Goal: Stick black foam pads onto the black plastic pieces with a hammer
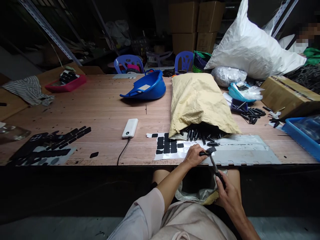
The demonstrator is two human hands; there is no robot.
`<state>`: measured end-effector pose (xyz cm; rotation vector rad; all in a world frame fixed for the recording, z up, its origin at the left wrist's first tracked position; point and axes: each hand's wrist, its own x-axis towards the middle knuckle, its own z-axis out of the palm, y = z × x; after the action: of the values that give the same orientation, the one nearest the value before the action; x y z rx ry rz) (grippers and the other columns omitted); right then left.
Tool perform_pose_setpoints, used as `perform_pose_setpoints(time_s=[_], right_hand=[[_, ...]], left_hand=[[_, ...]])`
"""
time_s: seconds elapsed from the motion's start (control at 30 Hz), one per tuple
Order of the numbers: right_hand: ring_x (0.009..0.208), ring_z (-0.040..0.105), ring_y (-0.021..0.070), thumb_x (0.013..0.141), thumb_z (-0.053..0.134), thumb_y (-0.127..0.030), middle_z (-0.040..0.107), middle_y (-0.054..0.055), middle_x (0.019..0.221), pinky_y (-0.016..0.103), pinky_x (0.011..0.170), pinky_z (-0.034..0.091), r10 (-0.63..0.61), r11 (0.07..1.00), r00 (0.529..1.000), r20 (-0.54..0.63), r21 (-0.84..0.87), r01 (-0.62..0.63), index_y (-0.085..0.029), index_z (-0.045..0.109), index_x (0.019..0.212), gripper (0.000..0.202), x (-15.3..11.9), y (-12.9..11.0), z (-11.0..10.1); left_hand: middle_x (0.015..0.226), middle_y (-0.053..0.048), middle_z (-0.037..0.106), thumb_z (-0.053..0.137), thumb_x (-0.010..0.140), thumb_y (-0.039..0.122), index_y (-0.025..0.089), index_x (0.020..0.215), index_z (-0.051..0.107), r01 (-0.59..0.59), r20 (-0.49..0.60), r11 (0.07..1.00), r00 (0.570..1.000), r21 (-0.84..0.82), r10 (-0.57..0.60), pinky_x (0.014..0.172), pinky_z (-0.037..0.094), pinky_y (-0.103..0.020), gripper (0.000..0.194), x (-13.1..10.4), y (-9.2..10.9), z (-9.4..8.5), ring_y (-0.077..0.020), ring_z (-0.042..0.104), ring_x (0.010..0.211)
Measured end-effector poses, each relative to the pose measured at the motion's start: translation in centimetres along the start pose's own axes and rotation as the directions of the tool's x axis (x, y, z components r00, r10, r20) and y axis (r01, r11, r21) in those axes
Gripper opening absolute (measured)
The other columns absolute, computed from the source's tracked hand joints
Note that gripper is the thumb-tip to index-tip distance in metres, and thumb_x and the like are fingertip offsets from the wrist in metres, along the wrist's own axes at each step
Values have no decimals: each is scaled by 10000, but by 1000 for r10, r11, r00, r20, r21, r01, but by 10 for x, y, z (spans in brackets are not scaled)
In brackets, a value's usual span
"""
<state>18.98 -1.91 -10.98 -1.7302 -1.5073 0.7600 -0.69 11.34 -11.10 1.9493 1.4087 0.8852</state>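
My right hand [226,191] is wrapped round the dark handle of a small hammer [213,162] with a metal shaft. The hammer's head rests at or just over a small black part [203,153], which my left hand [194,155] pinches at the table's front edge. Beneath both lies a grey flat board [246,150]. To the left of my left hand is a white sheet [180,155] bearing black rounded-square pads [167,143]. Directly beyond, a tan sack [197,96] lies with its mouth toward me, and slim black parts [196,133] spill out of it.
A white power bank [130,128] with a cable and a blue scoop-shaped basin [150,87] stand left of the sack. Black strips [72,137] lie far left. To the right are loose black parts [252,115], a carton [291,95] and a blue tray [300,136]. An open bag [185,195] sits between my legs.
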Motion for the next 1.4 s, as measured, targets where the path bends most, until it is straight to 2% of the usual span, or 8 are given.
perform_pose_setpoints(time_s=[0.23,0.4,0.77,0.9,1.0,1.17,1.3,1.4], right_hand=[[1119,683,299,972,447,-527,727,147,1252,429,1010,559,18,964,977,-212,-256,-74,-171,600,1533,683,47,0,-51],[1029,685,347,946,378,-336,660,199,1075,466,943,549,206,814,958,-199,-509,-280,-90,536,1604,720,83,7,-72],[1006,730,389,1029,255,-427,695,248,1253,601,928,556,303,751,947,-109,-585,-308,-171,406,1683,718,89,-9,-65],[1012,738,414,1030,238,-426,705,272,1264,616,924,547,341,736,937,-81,-596,-319,-170,364,1702,730,90,-12,-66],[1044,733,442,1030,227,-421,687,300,1301,640,933,534,358,741,930,-83,-581,-336,-162,345,1711,738,89,-17,-65],[1041,733,436,1023,268,-447,686,288,1286,656,934,530,366,745,924,-109,-561,-361,-196,361,1704,732,89,-18,-63],[1027,739,421,1030,240,-441,680,270,1295,648,933,536,358,745,928,-99,-569,-348,-211,352,1703,720,88,-18,-62],[1036,741,429,1038,218,-417,667,278,1312,639,943,537,377,731,922,-88,-584,-354,-195,313,1720,724,87,-20,-61]], left_hand=[[910,-53,703,891,761,220,199,908,810,-20,-31,1000,999,15,21,907,536,-365,170,0,-1,3,-236,667,941],[907,-49,704,901,768,250,208,902,805,-23,-25,999,999,31,23,906,532,-364,170,-1,-1,3,-238,668,944],[899,-58,728,813,908,374,229,936,837,-57,41,996,998,64,54,883,491,-367,149,-6,-1,-1,-229,650,935],[1264,-81,737,877,851,440,268,935,850,-206,140,975,971,81,193,1041,468,-427,193,-30,3,-12,-277,628,1188],[1601,-75,564,908,811,468,281,932,856,-350,219,929,922,121,319,1182,407,-514,228,-57,3,-19,-352,519,1422],[1732,-65,399,901,810,435,278,975,847,-398,282,873,904,282,321,1250,343,-608,234,-94,1,-8,-416,383,1555],[1648,-97,505,881,817,492,288,1081,819,-354,183,896,932,267,313,1224,373,-607,339,-91,11,3,-407,434,1505],[1357,-108,708,762,936,394,265,1112,787,-248,19,942,968,225,250,1121,463,-534,220,-58,26,2,-338,585,1295]])
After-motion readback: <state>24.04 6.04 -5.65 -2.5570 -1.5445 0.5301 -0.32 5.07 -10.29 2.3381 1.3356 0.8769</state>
